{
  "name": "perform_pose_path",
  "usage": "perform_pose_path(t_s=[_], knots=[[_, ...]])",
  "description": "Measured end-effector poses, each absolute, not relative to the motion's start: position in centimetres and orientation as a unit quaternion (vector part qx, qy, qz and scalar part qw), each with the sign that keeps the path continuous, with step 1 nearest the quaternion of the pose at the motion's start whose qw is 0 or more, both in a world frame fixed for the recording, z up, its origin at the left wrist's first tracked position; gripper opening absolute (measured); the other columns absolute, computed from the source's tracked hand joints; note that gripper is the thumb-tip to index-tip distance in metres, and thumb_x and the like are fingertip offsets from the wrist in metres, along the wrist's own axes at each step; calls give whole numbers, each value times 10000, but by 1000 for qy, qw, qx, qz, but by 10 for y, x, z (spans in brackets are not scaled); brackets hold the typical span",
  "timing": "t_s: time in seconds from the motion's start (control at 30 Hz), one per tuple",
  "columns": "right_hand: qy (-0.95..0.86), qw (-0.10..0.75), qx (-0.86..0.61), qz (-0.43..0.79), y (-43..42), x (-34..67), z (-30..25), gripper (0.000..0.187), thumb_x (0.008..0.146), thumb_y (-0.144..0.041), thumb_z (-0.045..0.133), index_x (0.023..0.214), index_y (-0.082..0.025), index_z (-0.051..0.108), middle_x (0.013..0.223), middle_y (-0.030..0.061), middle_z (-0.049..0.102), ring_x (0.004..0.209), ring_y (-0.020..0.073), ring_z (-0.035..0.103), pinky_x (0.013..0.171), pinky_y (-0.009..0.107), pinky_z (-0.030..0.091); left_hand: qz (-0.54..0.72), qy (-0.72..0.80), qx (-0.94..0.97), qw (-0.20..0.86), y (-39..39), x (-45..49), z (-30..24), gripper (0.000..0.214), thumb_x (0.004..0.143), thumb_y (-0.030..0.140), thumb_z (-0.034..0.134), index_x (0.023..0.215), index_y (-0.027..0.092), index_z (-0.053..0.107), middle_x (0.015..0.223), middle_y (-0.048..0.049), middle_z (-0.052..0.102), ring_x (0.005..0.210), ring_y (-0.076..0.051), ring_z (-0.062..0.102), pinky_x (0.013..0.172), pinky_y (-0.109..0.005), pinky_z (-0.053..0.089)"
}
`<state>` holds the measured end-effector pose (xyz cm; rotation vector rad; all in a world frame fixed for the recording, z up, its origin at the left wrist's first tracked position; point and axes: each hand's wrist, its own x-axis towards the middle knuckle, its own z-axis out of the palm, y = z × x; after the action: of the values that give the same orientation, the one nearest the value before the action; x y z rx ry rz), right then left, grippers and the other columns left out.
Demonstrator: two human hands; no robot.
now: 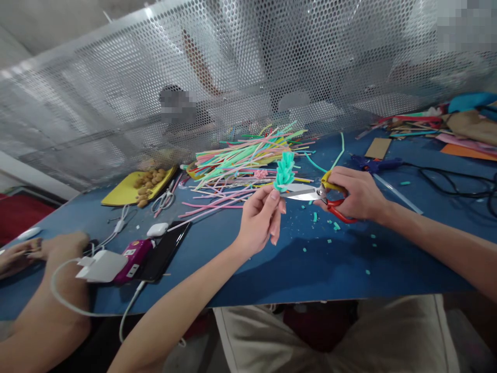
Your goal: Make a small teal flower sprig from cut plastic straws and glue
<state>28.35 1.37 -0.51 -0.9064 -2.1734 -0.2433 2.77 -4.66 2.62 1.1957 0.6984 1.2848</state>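
Observation:
My left hand (261, 217) pinches the lower end of a small teal pipe-cleaner figure (285, 170) and holds it upright above the blue table (295, 259). In my right hand (355, 194) is a pair of scissors (315, 194) with yellow and red handles. Their silver blades point left and reach the base of the teal figure, just above my left fingertips. Small teal clippings (334, 225) lie scattered on the table below the scissors.
A heap of coloured pipe cleaners (244, 160) lies behind my hands. A blue glue gun (375, 165) and black cables (458, 181) are at right. At left sit a yellow tray (124, 192), small scissors (165, 199), a phone (163, 251), chargers and another person's arm (58, 290). A perforated metal screen (248, 77) backs the table.

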Motion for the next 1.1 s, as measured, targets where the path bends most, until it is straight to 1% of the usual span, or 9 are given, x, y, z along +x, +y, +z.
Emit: perform_pose_path(t_s=[0.2,0.37,0.47,0.57,0.67,0.8,0.97,1.1], knots=[[-850,389,-344,-90,9,281,-1,268,772,-384,746,784,-228,529,797,44,630,704,195,594,584,316,427,566,296,528,559,-46,25,23,261,927,428,723,1016,196,640,726,57,635,287,9,366,257,-133,406],[-853,389,-338,-79,7,281,2,309,800,-400,738,691,-228,505,692,20,571,616,164,533,531,310,361,562,299,547,544,-46,23,21,293,927,456,718,1037,196,639,727,53,644,288,6,375,264,-134,404],[-853,388,-339,-83,8,283,2,301,795,-434,752,737,-225,543,749,39,613,669,184,576,564,317,400,561,292,543,553,-47,23,21,267,940,440,704,998,195,617,705,66,602,288,6,367,264,-134,400],[-847,410,-327,-91,11,284,2,318,780,-471,773,828,-228,574,879,71,665,789,222,635,647,332,467,557,292,522,576,-47,24,24,272,947,437,694,922,200,562,649,97,489,298,2,339,265,-136,397],[-837,438,-314,-95,12,285,2,348,773,-479,785,845,-233,550,895,71,654,790,219,632,637,330,464,553,306,502,590,-46,25,27,316,937,461,701,891,198,533,631,106,399,328,-7,320,269,-139,393],[-829,436,-334,-106,13,285,3,344,775,-437,793,831,-233,522,868,50,639,741,193,617,583,313,422,561,305,500,586,-46,25,29,331,924,469,714,877,206,519,634,105,395,338,-12,312,259,-133,364],[-827,427,-346,-119,15,286,2,327,755,-403,806,840,-225,545,859,36,645,758,188,638,595,302,429,561,297,506,585,-45,24,29,321,934,459,704,874,207,514,625,105,398,328,-12,303,259,-135,371],[-823,423,-353,-140,18,288,0,280,766,-394,778,852,-222,574,882,56,674,792,211,661,627,314,454,563,290,510,583,-44,23,29,310,946,445,692,873,208,506,620,105,398,324,-13,300,254,-134,370]])
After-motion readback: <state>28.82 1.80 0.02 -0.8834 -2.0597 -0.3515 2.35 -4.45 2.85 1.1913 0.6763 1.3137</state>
